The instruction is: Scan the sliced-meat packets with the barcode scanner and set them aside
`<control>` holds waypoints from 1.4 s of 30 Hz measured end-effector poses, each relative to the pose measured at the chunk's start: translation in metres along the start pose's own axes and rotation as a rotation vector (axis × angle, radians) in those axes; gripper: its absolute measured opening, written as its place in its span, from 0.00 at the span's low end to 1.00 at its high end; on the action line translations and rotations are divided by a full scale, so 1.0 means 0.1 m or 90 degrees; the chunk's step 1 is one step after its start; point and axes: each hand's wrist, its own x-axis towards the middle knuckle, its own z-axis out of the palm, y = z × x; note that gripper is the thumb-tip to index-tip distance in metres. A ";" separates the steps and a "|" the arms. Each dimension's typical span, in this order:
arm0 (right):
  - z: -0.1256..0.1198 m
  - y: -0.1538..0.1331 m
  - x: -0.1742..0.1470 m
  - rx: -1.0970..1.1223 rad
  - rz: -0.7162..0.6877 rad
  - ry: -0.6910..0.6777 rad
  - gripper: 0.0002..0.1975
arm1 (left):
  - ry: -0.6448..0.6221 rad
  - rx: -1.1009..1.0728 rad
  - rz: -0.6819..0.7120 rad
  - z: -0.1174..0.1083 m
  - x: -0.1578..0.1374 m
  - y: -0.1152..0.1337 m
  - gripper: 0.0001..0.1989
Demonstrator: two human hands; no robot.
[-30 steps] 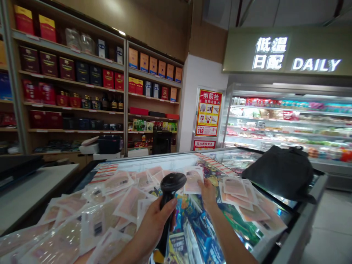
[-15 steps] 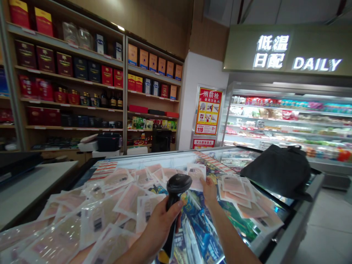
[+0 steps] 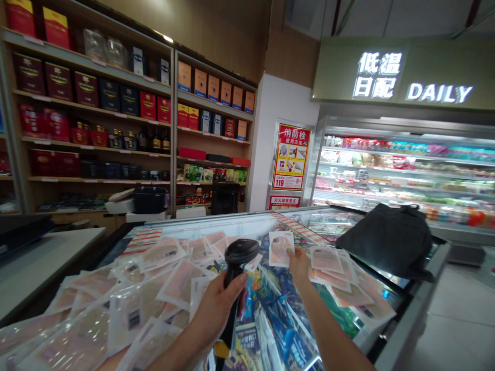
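Note:
My left hand (image 3: 221,304) is wrapped round the handle of a black barcode scanner (image 3: 242,251), its head raised and facing away from me. With my right hand (image 3: 299,265) I pinch the lower right edge of a flat, clear plastic packet (image 3: 281,247) with pale pinkish contents. Many similar packets (image 3: 133,314) with barcode labels lie spread on the left over the glass top of a freezer (image 3: 247,222). A smaller pile of packets (image 3: 327,259) lies to the right of my right hand. Blue bags (image 3: 284,319) show through the glass between my arms.
A black bag (image 3: 386,239) rests on the freezer's right side. Shelves (image 3: 116,113) with boxes and bottles stand at the back left, a lit refrigerated case (image 3: 402,170) at the back right. A white counter (image 3: 50,263) is at the left.
My right hand has moved the pinched packet slightly right, away from the pile on the left. The scanner in my left hand has shifted a little left and the view has turned slightly.

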 end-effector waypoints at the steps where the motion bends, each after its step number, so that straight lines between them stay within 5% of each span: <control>1: -0.05 0.01 0.06 -0.054 -0.007 0.014 0.14 | 0.013 0.000 0.003 -0.03 0.03 0.00 0.15; 11: -0.59 -0.02 0.42 -0.600 0.006 0.058 0.14 | 0.134 -0.021 -0.006 -0.21 0.24 -0.05 0.16; 21: -0.69 0.07 0.40 -0.696 -0.086 0.088 0.11 | 0.186 -0.029 -0.022 -0.27 0.27 -0.09 0.16; 26: -0.38 -0.19 0.19 -0.624 -0.159 0.054 0.12 | 0.173 -0.044 -0.017 -0.30 0.31 -0.15 0.16; 34: 0.61 -0.55 -0.36 -0.492 -0.185 -0.265 0.19 | 0.201 -0.070 -0.037 -0.28 0.31 -0.14 0.16; 42: 0.95 -0.57 -0.55 -0.491 -0.150 -0.280 0.29 | 0.212 -0.063 -0.042 -0.37 0.34 -0.06 0.17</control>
